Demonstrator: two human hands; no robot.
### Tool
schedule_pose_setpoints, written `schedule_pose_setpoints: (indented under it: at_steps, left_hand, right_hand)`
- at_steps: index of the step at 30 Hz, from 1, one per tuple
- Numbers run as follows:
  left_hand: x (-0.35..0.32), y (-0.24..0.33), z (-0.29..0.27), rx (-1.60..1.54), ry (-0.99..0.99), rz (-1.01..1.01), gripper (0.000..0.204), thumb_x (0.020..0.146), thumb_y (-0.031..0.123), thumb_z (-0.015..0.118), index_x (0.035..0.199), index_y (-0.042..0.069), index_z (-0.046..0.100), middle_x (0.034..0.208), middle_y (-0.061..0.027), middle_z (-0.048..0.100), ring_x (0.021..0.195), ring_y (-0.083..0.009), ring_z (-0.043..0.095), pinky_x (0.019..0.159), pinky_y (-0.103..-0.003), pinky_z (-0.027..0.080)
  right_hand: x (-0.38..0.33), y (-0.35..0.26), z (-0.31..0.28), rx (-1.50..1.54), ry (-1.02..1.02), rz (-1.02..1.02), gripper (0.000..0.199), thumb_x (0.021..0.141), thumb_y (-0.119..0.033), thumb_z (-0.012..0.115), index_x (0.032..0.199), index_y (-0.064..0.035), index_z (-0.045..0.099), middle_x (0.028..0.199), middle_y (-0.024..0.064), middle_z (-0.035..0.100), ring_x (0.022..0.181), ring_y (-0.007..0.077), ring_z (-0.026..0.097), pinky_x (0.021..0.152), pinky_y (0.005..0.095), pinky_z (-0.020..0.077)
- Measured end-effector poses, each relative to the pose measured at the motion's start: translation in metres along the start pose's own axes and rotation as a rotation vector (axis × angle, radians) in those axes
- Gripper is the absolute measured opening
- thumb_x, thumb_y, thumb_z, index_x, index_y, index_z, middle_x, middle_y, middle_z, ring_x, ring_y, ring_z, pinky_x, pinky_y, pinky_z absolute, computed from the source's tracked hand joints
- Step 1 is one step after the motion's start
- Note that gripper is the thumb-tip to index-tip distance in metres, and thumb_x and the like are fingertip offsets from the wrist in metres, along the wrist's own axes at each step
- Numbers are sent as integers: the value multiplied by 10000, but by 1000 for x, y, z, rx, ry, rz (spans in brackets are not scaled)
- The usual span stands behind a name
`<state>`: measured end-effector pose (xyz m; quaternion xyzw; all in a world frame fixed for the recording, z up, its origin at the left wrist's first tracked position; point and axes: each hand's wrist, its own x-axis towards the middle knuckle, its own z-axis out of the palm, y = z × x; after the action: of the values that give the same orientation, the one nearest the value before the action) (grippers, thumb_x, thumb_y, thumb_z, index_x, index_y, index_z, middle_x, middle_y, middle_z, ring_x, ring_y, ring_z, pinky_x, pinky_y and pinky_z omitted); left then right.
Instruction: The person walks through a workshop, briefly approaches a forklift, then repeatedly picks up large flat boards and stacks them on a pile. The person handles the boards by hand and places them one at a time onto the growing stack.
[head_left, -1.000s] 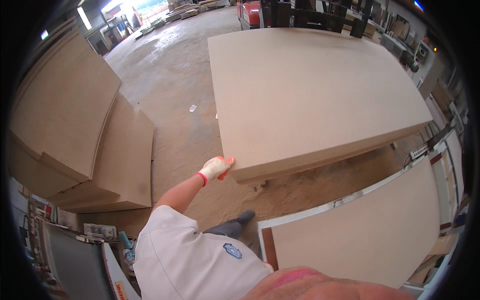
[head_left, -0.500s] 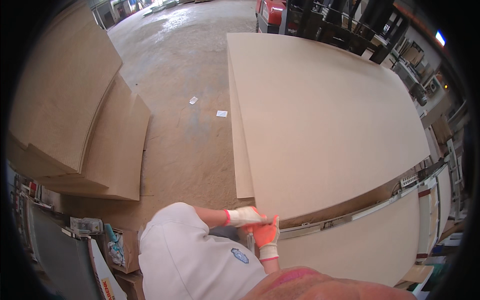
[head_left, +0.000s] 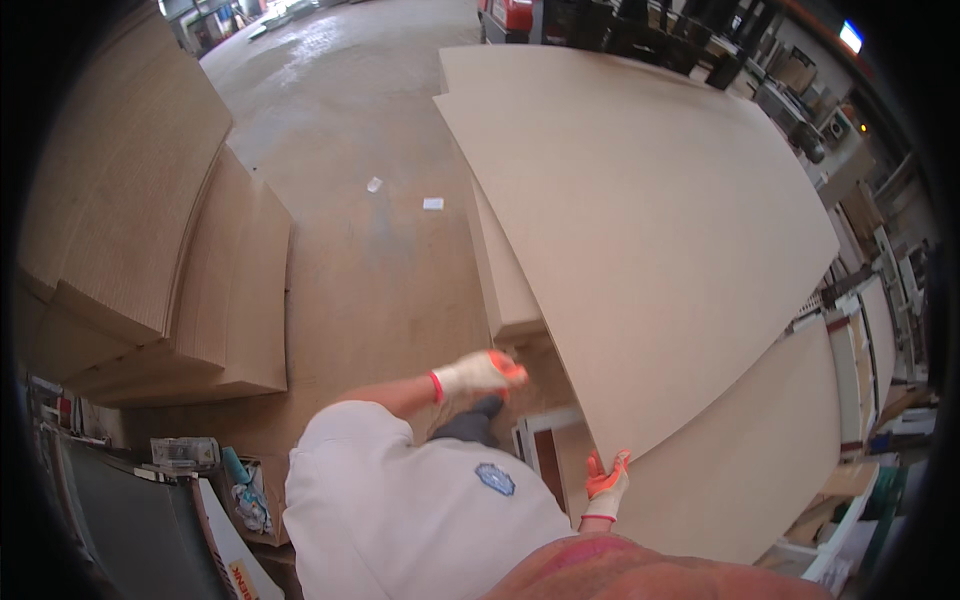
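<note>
Both my hands wear white knit gloves with orange palms and red cuffs. My right hand [head_left: 606,487] grips the near corner of a large pale wood panel [head_left: 650,250], its thumb against the edge. This panel is turned askew on the stack beneath it, its near corner reaching over another flat pale panel [head_left: 720,480] at the lower right. My left hand [head_left: 482,373] is off the panel, left of its long edge. It is slightly blurred, its fingers loosely curled and apart with nothing in them. Below the panel, part of the stack [head_left: 510,290] shows along its left side.
Tall stacks of brown boards [head_left: 130,200] stand at the left. Behind the panel is a red and black forklift [head_left: 640,40]. Two white scraps [head_left: 433,204] lie on the concrete floor [head_left: 340,270]. A cardboard box [head_left: 262,500] sits at the lower left.
The panel's near corner has swung right and toward me, with my right hand on it. My left hand has let go and moved left and away. More of the stack beneath shows.
</note>
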<state>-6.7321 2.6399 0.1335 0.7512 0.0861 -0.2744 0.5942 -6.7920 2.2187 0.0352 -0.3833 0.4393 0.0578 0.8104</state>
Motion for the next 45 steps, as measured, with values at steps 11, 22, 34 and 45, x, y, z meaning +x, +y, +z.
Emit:
schedule_pose_setpoints:
  at_steps: [11, 22, 34, 45]
  left_hand:
    - [29, -20, -129, 841, 1319, 327, 553, 949, 509, 657, 1337, 117, 683, 1340, -160, 692, 1325, -369, 598, 1119, -504, 458]
    - [-48, -91, 3, 881, 1109, 273, 774, 912, 555, 658, 1515, 82, 551, 1564, -287, 499, 1457, -433, 469, 1235, -587, 278]
    - [0, -54, -239, 28, 394, -191, 507, 1029, 576, 613, 1079, 98, 774, 905, 45, 656, 742, -99, 535, 664, -304, 478]
    - [45, 45, -227, 58, 433, 152, 488, 1000, 514, 725, 787, 87, 624, 761, 74, 495, 726, -78, 440, 615, -290, 397]
  right_hand:
    - [-28, 21, -214, 831, 283, -234, 585, 964, -513, 648, 1398, -123, 620, 1451, 55, 637, 1315, 265, 611, 1036, 511, 546]
    - [-50, 106, -175, 311, 171, 30, 706, 1012, -625, 440, 1510, -131, 523, 1575, 83, 522, 1442, 321, 480, 1181, 559, 388]
    - [-48, 207, -108, 375, 171, 212, 713, 1046, -599, 375, 1568, -117, 429, 1636, 100, 433, 1498, 330, 394, 1224, 550, 317]
    - [-78, 307, -139, 847, 391, 65, 720, 1077, -575, 316, 1622, -104, 343, 1693, 116, 351, 1550, 338, 315, 1264, 541, 253]
